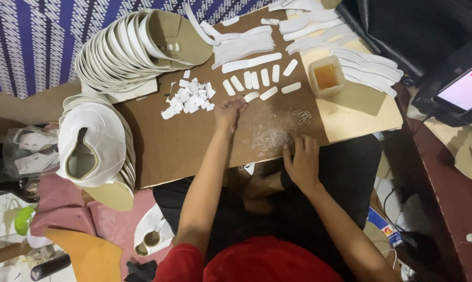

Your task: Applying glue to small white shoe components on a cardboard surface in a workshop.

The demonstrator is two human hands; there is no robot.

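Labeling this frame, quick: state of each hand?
Left hand: fingers curled, tips on a white strip on the board; grip cannot be told.
Right hand: open, flat on the board's near edge, holding nothing.

The left hand (229,110) reaches forward, arm stretched, fingers curled together. The right hand (301,159) lies flat, palm down, fingers spread.

Small white oblong strip (251,96): flat on brown cardboard surface (183,141), fingertips of left hand (229,110) touching it. More white strips (262,78) in a loose row just beyond, lying apart. Right hand (301,162) palm-down at near edge, beside whitish residue patch (267,133)
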